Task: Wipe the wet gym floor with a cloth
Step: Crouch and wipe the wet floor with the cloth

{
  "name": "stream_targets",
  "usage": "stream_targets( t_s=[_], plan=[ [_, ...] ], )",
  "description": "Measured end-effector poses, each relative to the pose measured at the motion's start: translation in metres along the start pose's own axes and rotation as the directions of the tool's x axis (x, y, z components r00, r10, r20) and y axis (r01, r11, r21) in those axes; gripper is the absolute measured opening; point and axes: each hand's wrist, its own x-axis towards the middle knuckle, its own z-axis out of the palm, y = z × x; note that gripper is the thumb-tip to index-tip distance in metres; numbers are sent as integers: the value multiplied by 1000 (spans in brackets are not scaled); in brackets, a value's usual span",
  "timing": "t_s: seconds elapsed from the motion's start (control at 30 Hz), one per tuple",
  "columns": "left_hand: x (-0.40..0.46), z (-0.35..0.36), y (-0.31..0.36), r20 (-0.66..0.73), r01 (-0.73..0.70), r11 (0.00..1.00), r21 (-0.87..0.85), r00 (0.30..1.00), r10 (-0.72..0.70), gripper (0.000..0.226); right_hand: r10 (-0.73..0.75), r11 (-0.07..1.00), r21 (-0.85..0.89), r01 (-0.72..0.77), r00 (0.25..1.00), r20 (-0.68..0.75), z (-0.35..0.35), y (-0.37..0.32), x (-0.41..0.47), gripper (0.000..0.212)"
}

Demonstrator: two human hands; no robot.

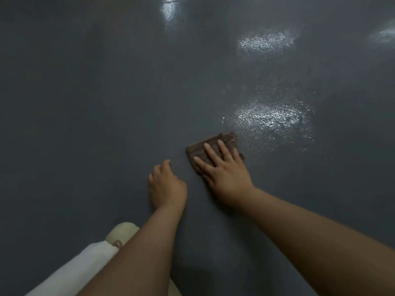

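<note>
Brown cloth (213, 146), folded and rumpled, pressed flat under spread right hand (224, 169); left hand (166, 184) loosely curled, empty, on grey floor (85, 124); wet sheen (271, 116) just beyond.

Right hand (224, 174) flat, fingers (222, 149) spread; left hand (166, 186) loosely curled.

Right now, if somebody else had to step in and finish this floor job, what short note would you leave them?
Right hand: fingers straight, pressing the brown cloth flat on the grey floor.
Left hand: rests on the floor beside the cloth, fingers loosely bent, holding nothing.
Done: the floor around the hands looks dull, with no shine.
Left: a shiny wet patch just past the cloth, and another wet patch further off. Push the cloth forward and to the right into them.
</note>
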Motion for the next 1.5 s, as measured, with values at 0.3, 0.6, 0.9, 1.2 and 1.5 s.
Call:
stream_targets(
  t_s=[0.3,0.6,0.9,1.2,1.5],
  plan=[
    [24,-18,-23,275,116,981,153,949,-155,104,381,923,21,-385,904,-195,-40,82,42,51],
    [34,-19,-18,372,109,987,122,917,-147,99,606,791,155,-592,793,-66,-56,45,64,54],
    [38,-16,-26,388,95,993,64,915,-112,85,91,995,-41,-87,990,106,2,-76,24,53],
    [12,-26,-45,422,-52,993,110,907,0,89,106,994,-45,-103,991,80,-1,-19,-26,66],
    [-39,-6,-50,352,82,978,194,925,-147,109,579,811,126,-572,815,-24,-6,-7,-27,52]
  ],
)
